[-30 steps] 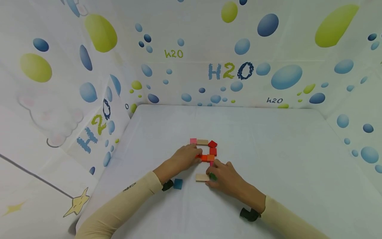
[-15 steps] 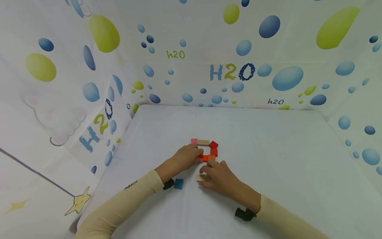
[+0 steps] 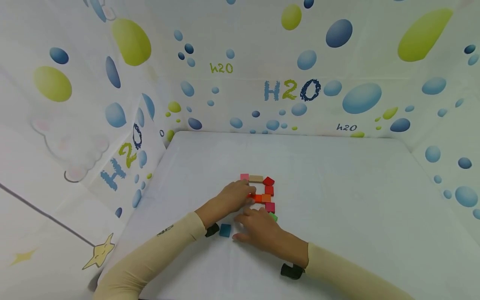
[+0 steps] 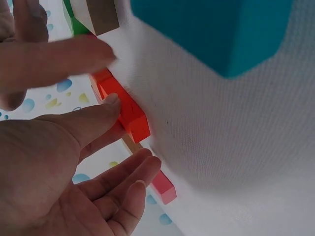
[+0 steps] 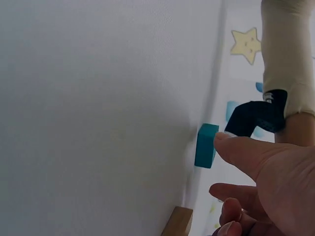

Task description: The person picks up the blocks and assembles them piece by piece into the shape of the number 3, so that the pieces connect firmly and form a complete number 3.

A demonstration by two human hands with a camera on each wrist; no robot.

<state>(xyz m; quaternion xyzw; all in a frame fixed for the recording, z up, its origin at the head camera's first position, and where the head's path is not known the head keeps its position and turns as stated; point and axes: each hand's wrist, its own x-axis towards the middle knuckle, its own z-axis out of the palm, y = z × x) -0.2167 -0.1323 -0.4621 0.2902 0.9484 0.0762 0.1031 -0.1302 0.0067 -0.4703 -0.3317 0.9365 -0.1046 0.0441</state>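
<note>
My left hand (image 3: 232,198) pinches an orange-red block (image 4: 129,110) between thumb and finger, at the left end of the middle row of blocks. Its other fingers curl loosely near a pink block (image 4: 163,188). With fingers spread, my right hand (image 3: 258,229) hovers over the table holding nothing. Its thumb (image 5: 236,147) is close to a teal block (image 5: 205,146), apparently without touching it. A wooden block (image 5: 178,222), hidden under that hand in the head view, lies nearby. By the right knuckles sit a magenta block (image 3: 270,207) and a partly covered green block (image 3: 273,217).
Behind the hands, a beige block (image 3: 256,179), a red five-sided block (image 3: 268,181), a red block (image 3: 269,191) and an orange block (image 3: 266,198) continue the line. Patterned cloth walls (image 3: 240,83) enclose the white tabletop (image 3: 337,187) at back and sides.
My right hand has moved left from the green block, across the wooden block, toward the teal block, uncovering the magenta and green blocks. The left hand has stayed in place.
</note>
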